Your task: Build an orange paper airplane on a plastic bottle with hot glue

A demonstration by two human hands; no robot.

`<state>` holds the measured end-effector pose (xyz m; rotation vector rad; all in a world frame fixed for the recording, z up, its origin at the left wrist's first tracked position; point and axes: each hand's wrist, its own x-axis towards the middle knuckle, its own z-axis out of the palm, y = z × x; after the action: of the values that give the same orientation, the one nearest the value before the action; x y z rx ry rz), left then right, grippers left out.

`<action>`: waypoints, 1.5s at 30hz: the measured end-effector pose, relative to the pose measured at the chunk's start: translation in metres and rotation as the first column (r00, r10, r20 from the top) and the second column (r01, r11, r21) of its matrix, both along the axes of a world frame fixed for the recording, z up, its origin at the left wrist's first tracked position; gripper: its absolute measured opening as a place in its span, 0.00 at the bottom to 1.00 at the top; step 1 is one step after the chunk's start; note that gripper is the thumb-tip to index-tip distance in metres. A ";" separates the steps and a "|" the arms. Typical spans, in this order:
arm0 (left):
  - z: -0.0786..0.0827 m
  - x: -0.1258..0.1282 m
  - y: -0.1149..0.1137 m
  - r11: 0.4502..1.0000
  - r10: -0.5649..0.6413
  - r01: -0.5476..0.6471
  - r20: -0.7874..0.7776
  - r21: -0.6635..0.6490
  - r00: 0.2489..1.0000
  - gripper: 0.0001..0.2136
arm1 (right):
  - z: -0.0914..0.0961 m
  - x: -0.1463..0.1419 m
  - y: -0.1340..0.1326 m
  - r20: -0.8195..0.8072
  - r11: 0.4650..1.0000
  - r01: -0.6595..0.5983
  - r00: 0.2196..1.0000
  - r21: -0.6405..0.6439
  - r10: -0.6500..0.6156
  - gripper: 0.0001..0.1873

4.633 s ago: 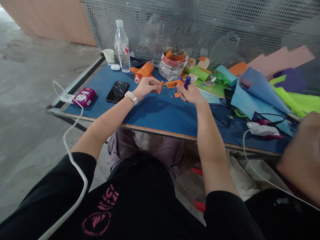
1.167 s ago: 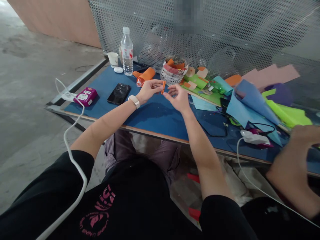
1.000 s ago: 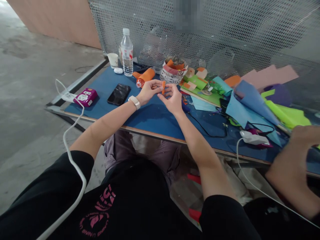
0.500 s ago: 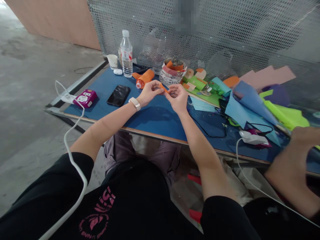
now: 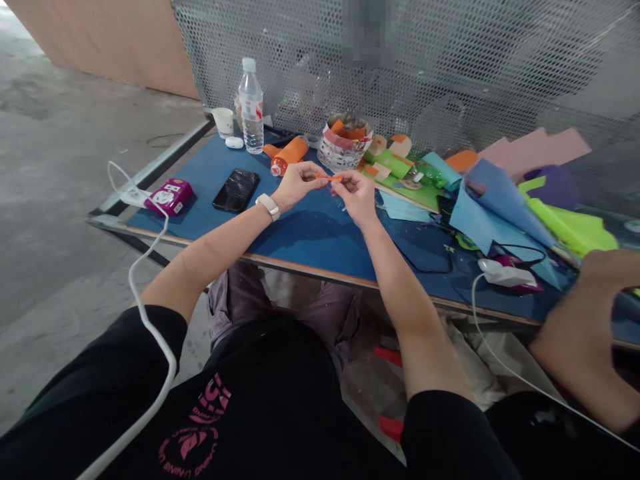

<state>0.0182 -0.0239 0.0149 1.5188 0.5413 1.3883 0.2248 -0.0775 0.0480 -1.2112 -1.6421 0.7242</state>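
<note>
Between my two hands is a small orange strip [image 5: 329,178], perhaps paper or felt, seen nearly edge-on. My left hand [image 5: 296,186] pinches its left end, and my right hand [image 5: 358,196] pinches its right end. Both hands are held over the blue table [image 5: 300,233], fingertips close together. Just beyond my left hand lies an orange-wrapped bottle [image 5: 291,155] on its side, its mouth towards me. Behind the hands stands a round woven basket [image 5: 344,155] with orange pieces inside.
A water bottle [image 5: 251,110], paper cup [image 5: 223,122], black phone [image 5: 237,190] and purple pack [image 5: 173,197] lie leftward. Coloured sheets [image 5: 483,207] crowd the right. Another person's arm [image 5: 585,333] is at far right. A white cable [image 5: 145,320] crosses my left arm.
The orange strip has turned from slanted to nearly level between my fingers. My hands have shifted only slightly.
</note>
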 end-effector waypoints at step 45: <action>-0.002 -0.004 -0.002 0.960 0.170 -0.097 -0.273 0.262 0.947 0.08 | -0.026 0.009 0.022 -0.181 0.975 -0.134 0.969 0.175 0.166 0.44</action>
<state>0.0138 -0.0256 0.0129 1.9386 0.6854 1.3796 0.2339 -0.0550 0.0224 -0.8792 -1.6073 0.7626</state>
